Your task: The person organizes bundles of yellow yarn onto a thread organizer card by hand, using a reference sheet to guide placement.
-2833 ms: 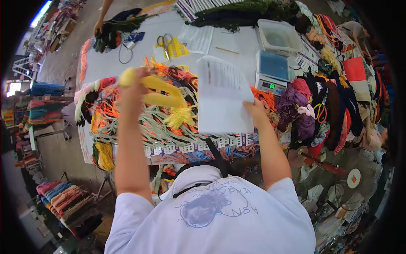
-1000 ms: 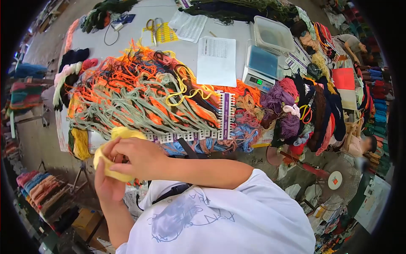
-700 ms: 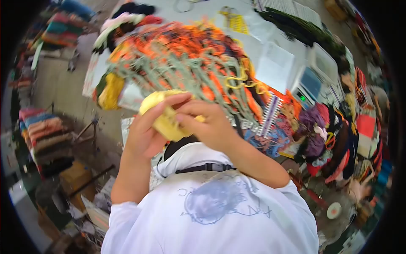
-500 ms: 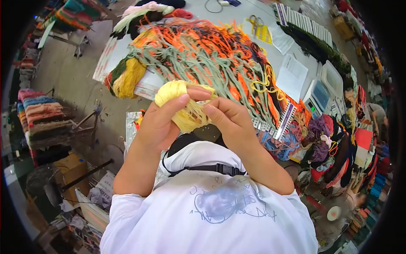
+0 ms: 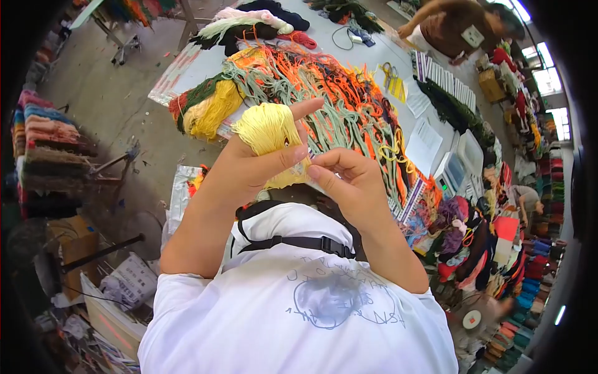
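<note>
A skein of pale yellow yarn (image 5: 269,128) is held up in front of my body. My left hand (image 5: 244,167) is closed on it, the thumb pressed across the front and the index finger stretched out past the right side. At the skein's right edge, my right hand (image 5: 356,182) pinches with thumb and forefinger, apparently on the yarn; the exact strands are hidden behind the fingertips. Beyond my hands, orange and grey-green yarn bundles (image 5: 311,93) lie spread over the white table (image 5: 393,56).
A darker yellow skein (image 5: 218,109) lies at the table's left edge. Scissors (image 5: 389,73), a paper sheet (image 5: 423,144) and a scale with a green display (image 5: 450,174) are farther right. A co-worker in a brown shirt (image 5: 450,31) stands beyond the table. Yarn piles (image 5: 458,218) are at right.
The view has tilted up and shifted, bringing a co-worker into sight at the top right. My left index finger has straightened out, and the skein is turned more upright.
</note>
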A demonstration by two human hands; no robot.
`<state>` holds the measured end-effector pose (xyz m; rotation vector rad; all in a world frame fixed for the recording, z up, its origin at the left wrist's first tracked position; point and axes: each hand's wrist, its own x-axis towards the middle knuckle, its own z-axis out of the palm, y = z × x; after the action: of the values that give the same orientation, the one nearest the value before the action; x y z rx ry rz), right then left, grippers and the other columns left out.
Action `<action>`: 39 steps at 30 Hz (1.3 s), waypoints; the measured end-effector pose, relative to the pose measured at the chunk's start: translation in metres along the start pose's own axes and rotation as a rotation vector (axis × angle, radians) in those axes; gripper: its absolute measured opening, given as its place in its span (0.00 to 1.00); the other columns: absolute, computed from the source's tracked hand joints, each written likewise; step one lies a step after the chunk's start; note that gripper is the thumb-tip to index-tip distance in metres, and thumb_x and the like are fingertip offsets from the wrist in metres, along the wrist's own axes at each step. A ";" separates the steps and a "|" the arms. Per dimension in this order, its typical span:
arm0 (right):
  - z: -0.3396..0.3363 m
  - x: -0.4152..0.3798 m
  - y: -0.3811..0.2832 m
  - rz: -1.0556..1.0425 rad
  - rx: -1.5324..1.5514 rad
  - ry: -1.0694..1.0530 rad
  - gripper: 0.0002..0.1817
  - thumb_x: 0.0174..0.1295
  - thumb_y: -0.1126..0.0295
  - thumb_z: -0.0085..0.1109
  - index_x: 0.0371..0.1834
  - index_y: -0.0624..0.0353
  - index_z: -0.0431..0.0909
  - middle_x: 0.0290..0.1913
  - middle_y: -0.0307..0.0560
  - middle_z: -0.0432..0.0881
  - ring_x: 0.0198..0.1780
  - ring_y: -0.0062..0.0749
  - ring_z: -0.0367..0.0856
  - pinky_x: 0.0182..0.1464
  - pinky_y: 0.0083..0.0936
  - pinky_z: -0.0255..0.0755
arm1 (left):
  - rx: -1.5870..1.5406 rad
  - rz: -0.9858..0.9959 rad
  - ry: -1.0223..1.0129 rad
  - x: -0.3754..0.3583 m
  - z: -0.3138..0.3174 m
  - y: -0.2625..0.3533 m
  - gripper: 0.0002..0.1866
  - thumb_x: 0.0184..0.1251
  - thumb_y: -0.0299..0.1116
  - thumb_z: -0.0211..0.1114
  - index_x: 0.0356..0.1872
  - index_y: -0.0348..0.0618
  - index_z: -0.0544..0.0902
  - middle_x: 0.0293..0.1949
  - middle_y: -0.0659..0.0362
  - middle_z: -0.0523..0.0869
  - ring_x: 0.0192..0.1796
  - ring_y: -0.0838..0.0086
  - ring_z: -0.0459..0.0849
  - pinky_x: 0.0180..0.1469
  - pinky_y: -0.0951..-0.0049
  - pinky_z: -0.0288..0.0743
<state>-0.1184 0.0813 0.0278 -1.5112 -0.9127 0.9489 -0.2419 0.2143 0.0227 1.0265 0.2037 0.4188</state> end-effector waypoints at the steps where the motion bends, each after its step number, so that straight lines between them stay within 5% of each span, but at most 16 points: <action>1: 0.000 0.000 0.000 -0.010 0.074 -0.007 0.06 0.59 0.75 0.60 0.37 0.66 0.79 0.35 0.41 0.82 0.37 0.17 0.77 0.42 0.16 0.71 | -0.004 0.017 0.007 -0.001 0.000 0.002 0.34 0.57 0.27 0.63 0.66 0.32 0.60 0.35 0.63 0.75 0.39 0.81 0.75 0.42 0.79 0.67; 7: 0.012 0.002 -0.008 -0.004 0.337 -0.050 0.07 0.64 0.74 0.53 0.39 0.67 0.74 0.36 0.44 0.81 0.36 0.17 0.76 0.41 0.14 0.70 | 0.044 0.097 -0.003 -0.009 -0.008 0.009 0.38 0.57 0.26 0.63 0.68 0.32 0.54 0.35 0.62 0.76 0.38 0.80 0.76 0.44 0.78 0.69; 12: 0.022 0.006 -0.005 0.037 0.350 0.044 0.07 0.62 0.73 0.56 0.41 0.64 0.74 0.29 0.35 0.76 0.30 0.12 0.70 0.34 0.12 0.66 | -0.016 0.071 0.008 -0.013 -0.009 0.007 0.35 0.62 0.33 0.59 0.68 0.35 0.55 0.52 0.54 0.73 0.58 0.70 0.71 0.56 0.67 0.69; 14: 0.019 0.008 0.000 -0.018 -0.024 -0.024 0.09 0.59 0.74 0.59 0.41 0.63 0.74 0.24 0.30 0.71 0.26 0.10 0.65 0.29 0.12 0.60 | -0.096 0.057 -0.014 -0.014 -0.008 0.007 0.35 0.63 0.34 0.58 0.68 0.36 0.55 0.56 0.52 0.71 0.61 0.67 0.68 0.59 0.64 0.67; 16: 0.022 0.007 0.000 -0.011 -0.011 -0.009 0.09 0.56 0.74 0.62 0.38 0.63 0.76 0.22 0.28 0.68 0.24 0.10 0.61 0.26 0.12 0.55 | -0.119 0.043 -0.016 -0.015 -0.005 0.009 0.34 0.63 0.35 0.57 0.68 0.36 0.55 0.57 0.51 0.71 0.62 0.65 0.68 0.60 0.63 0.66; 20: 0.021 0.005 0.005 0.066 0.137 0.014 0.05 0.56 0.75 0.62 0.34 0.63 0.79 0.22 0.30 0.71 0.25 0.11 0.65 0.28 0.12 0.59 | -0.128 0.055 -0.018 -0.014 -0.007 0.010 0.36 0.62 0.35 0.58 0.69 0.36 0.54 0.55 0.51 0.73 0.60 0.67 0.70 0.59 0.65 0.67; 22: 0.017 0.004 0.004 -0.082 0.135 -0.025 0.06 0.57 0.75 0.62 0.36 0.64 0.79 0.26 0.34 0.77 0.28 0.13 0.71 0.32 0.12 0.65 | -0.025 0.087 -0.012 -0.013 -0.010 0.008 0.39 0.59 0.32 0.62 0.69 0.35 0.52 0.50 0.54 0.76 0.53 0.70 0.75 0.55 0.69 0.69; 28: 0.014 -0.001 0.000 0.031 0.476 -0.039 0.06 0.57 0.77 0.61 0.36 0.66 0.79 0.33 0.43 0.82 0.35 0.18 0.79 0.39 0.13 0.71 | 0.028 0.103 -0.019 -0.010 -0.007 0.007 0.45 0.52 0.22 0.67 0.70 0.35 0.50 0.35 0.61 0.80 0.39 0.80 0.78 0.46 0.78 0.70; 39: 0.011 0.002 -0.002 0.019 0.440 -0.018 0.05 0.59 0.77 0.58 0.37 0.66 0.76 0.33 0.42 0.82 0.34 0.15 0.78 0.37 0.11 0.69 | -0.013 0.060 -0.004 -0.005 -0.010 0.006 0.43 0.53 0.22 0.67 0.69 0.34 0.52 0.36 0.61 0.79 0.39 0.80 0.78 0.44 0.79 0.71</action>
<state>-0.1274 0.0875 0.0283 -1.1383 -0.6482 1.0967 -0.2511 0.2224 0.0228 1.0222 0.1668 0.4718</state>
